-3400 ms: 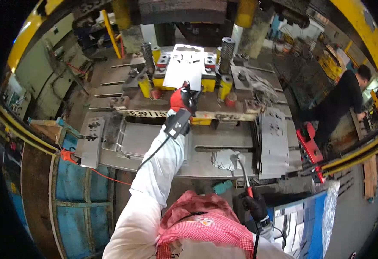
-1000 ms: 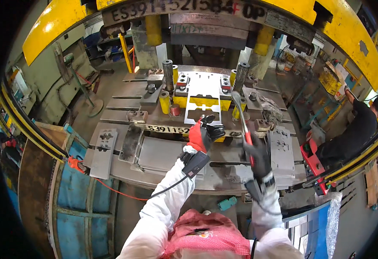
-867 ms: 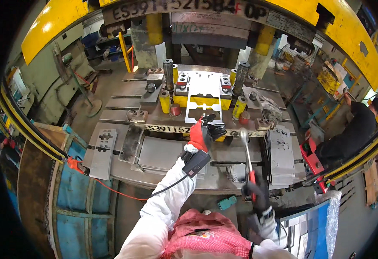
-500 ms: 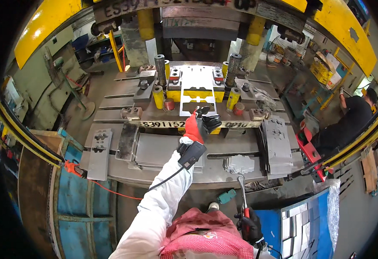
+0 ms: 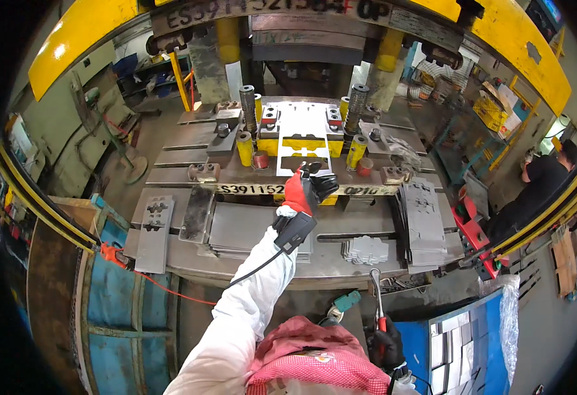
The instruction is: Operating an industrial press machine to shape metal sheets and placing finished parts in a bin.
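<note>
My left hand [image 5: 307, 189], in a red and black glove, reaches to the near edge of a bright cut-out metal sheet [image 5: 303, 152] lying on the press die. Its fingers look closed on that edge, though their tips are partly hidden. Low on the right, my right hand [image 5: 386, 345], black-gloved, is wrapped round the red handle of a long metal hand tool [image 5: 378, 306]. The tool's rounded head points away from me, just off the near edge of the press bed [image 5: 282, 280]. Its exact kind is unclear.
Flat metal sheets [image 5: 249, 227] are piled left of centre, with further stacked plates [image 5: 423, 227] on the right and small cut pieces [image 5: 365, 250] between. Guide posts [image 5: 359, 108] flank the die. A blue bin [image 5: 410, 342] stands at right; a person [image 5: 538, 184] is beyond.
My right hand and the tool have shifted slightly right, and the tool's head is lower and nearer me. A shoe has moved up to the small green box on the floor. My left hand stays at the sheet.
</note>
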{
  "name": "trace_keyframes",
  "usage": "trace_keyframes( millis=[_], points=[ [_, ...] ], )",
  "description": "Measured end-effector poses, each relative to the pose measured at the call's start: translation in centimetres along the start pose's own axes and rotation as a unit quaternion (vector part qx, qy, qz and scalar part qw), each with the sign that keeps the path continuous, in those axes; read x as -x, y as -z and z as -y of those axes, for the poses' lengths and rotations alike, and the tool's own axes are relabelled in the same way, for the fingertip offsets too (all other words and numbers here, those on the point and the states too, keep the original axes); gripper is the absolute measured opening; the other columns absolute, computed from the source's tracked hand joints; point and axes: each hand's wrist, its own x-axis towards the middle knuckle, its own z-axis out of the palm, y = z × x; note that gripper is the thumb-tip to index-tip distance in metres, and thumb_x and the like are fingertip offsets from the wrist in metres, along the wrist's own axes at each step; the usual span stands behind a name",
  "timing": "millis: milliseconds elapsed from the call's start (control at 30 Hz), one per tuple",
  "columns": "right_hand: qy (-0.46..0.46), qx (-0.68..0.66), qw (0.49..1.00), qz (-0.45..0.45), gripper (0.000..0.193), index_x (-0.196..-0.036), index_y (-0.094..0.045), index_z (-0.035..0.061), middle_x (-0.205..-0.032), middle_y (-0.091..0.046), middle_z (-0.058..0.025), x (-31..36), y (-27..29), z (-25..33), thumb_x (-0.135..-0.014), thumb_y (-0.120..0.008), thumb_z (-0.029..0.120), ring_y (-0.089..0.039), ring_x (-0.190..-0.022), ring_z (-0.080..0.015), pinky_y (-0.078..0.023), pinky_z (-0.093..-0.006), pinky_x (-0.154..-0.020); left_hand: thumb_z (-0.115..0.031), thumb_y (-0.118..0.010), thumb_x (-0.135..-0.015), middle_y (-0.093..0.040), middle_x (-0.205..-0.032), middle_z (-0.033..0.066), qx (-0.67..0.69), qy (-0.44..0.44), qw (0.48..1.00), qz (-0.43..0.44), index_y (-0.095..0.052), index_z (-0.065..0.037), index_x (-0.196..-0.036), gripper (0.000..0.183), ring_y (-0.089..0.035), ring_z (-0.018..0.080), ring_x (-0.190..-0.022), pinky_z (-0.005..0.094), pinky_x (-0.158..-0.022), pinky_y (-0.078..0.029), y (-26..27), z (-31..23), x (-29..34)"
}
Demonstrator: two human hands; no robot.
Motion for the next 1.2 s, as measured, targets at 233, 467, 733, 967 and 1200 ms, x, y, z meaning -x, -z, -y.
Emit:
trace_keyframes(
  millis=[233, 467, 733, 967, 1200],
  points=[
    [-0.017, 0.014, 1.0, 0.021, 0.039, -0.108, -0.046, 0.0021, -0.088, -0.059, -0.0087, -0.7, 1.5, -0.6, -0.075, -0.054, 0.02, -0.051, -0.062, -0.0104, -0.043, -0.0232, -0.055, -0.036, -0.044, -0.089, -0.062, -0.088, 0.0143, -0.007, -0.009, 1.0, 0.019, -0.052, -0.005, -0.108, 0.037, -0.062, 0.0262, -0.074, 0.0393, -0.07, -0.052, 0.7, 0.2, -0.7],
    [-0.014, 0.009, 0.999, 0.035, 0.043, -0.114, -0.046, 0.0007, -0.092, -0.059, -0.0123, -0.6, 1.3, -0.1, -0.076, -0.054, 0.02, -0.053, -0.064, -0.0122, -0.044, -0.0243, -0.057, -0.041, -0.051, -0.083, -0.061, -0.094, 0.0168, -0.015, -0.033, 0.995, 0.089, -0.05, -0.005, -0.113, 0.046, -0.062, 0.0291, -0.079, 0.0426, -0.077, -0.051, 2.0, 0.5, -1.0],
    [-0.009, 0.027, 0.998, 0.05, 0.05, -0.121, -0.042, 0.0017, -0.094, -0.059, -0.0143, -0.2, 2.2, -1.1, -0.074, -0.054, 0.017, -0.055, -0.06, -0.0147, -0.046, -0.0263, -0.056, -0.041, -0.043, -0.085, -0.059, -0.103, 0.0188, -0.002, -0.01, 0.996, 0.088, -0.053, -0.002, -0.11, 0.048, -0.059, 0.0324, -0.091, 0.0459, -0.083, -0.047, 3.1, 0.9, -2.3],
    [-0.016, -0.012, 0.997, 0.073, 0.061, -0.136, -0.024, 0.0079, -0.097, -0.058, -0.0097, 0.0, 1.8, -1.2, -0.083, -0.052, 0.013, -0.053, -0.062, -0.0128, -0.045, -0.0255, -0.055, -0.042, -0.047, -0.086, -0.059, -0.099, 0.0215, 0.071, 0.029, 0.989, 0.126, -0.046, -0.002, -0.112, 0.048, -0.06, 0.0345, -0.084, 0.0483, -0.076, -0.05, 3.5, 0.6, -2.8],
    [0.044, 0.022, 0.987, 0.154, 0.062, -0.135, -0.026, 0.0051, -0.099, -0.055, -0.0083, -3.4, 0.2, 1.9, -0.08, -0.055, 0.009, -0.051, -0.072, -0.0109, -0.044, -0.0252, -0.062, -0.044, -0.041, -0.088, -0.063, -0.089, 0.0122, -0.054, -0.01, 0.994, 0.09, -0.055, -0.006, -0.103, 0.043, -0.062, 0.0274, -0.077, 0.0415, -0.074, -0.051, 2.1, 0.4, -1.6]
  ],
)
